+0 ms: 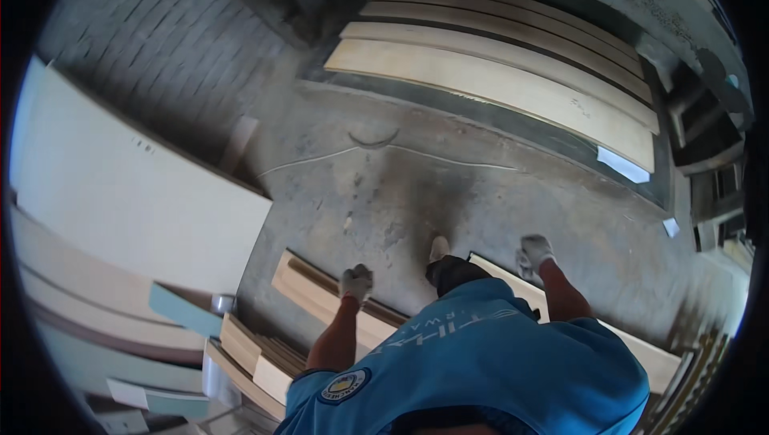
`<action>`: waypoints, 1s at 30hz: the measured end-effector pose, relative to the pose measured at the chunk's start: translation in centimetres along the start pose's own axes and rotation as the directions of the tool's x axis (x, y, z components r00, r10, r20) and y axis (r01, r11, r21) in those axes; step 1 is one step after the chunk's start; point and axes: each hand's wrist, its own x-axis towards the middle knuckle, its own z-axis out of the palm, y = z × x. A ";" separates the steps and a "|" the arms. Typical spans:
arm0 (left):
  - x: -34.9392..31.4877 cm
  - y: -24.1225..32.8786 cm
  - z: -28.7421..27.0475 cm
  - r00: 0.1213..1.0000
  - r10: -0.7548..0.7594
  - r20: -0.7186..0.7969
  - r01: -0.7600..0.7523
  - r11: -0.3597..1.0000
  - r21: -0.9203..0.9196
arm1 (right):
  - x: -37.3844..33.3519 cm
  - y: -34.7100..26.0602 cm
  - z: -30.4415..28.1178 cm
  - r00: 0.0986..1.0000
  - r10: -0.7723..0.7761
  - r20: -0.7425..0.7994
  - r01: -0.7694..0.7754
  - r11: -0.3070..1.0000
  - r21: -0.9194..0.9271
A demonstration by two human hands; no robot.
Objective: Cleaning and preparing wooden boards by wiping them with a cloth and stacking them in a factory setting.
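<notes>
Grey concrete floor (308, 203), stained. Far left: large flat white panel (144, 187). Lower left: narrow teal strip (186, 309); stack of pale wooden boards (260, 359). Left of the person: long pale wooden board (320, 295); grey-gloved left hand (357, 283) at its edge, fingers curled, grasp cannot be told. Upper centre to right: pale wooden planks (497, 82) on a dark platform (384, 92). Right of the person: grey-gloved right hand (535, 257), fingers bent, grasp likewise unclear; beside it, second long pale board (641, 351), extending lower right.
</notes>
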 end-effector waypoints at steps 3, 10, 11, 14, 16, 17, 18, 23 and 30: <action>5.8 7.8 3.0 0.993 0.042 0.112 -0.024 0.988 -0.155 | -3.9 -15.1 2.1 0.985 -0.023 -0.169 0.038 0.995 0.089; 14.9 21.2 9.1 0.967 -0.127 0.219 0.058 0.954 0.294 | 5.8 -14.1 1.9 0.786 -0.395 -0.475 0.373 0.916 -0.146; 17.9 21.4 8.9 0.928 -0.237 0.286 0.219 0.971 0.095 | 6.2 -13.0 2.5 0.802 -0.306 -0.514 0.326 0.944 -0.052; 25.8 22.1 9.8 0.643 -0.467 0.608 0.738 0.590 -0.327 | 1.2 -15.0 4.2 0.844 0.175 -0.508 0.087 0.889 0.450; 30.9 22.9 11.4 0.847 -0.291 0.445 0.187 0.946 0.265 | -1.3 -14.3 5.8 0.742 0.373 -0.557 -0.036 0.852 0.523; 34.4 22.8 11.4 0.893 -0.159 0.420 -0.052 0.892 0.448 | -1.5 -14.2 6.8 0.697 0.416 -0.584 0.067 0.773 0.631; 37.1 23.0 11.4 0.906 -0.020 0.423 -0.266 0.751 0.604 | -1.9 -13.8 8.3 0.649 0.468 -0.600 0.170 0.680 0.714; 37.6 34.9 23.7 0.784 0.008 0.621 -0.562 0.436 0.703 | -3.5 -13.2 16.9 0.499 0.667 -0.553 0.217 0.522 0.825; 41.1 40.9 34.7 0.712 -0.052 0.700 -0.640 0.363 0.677 | -4.1 -17.3 24.9 0.564 0.749 -0.348 0.060 0.383 0.922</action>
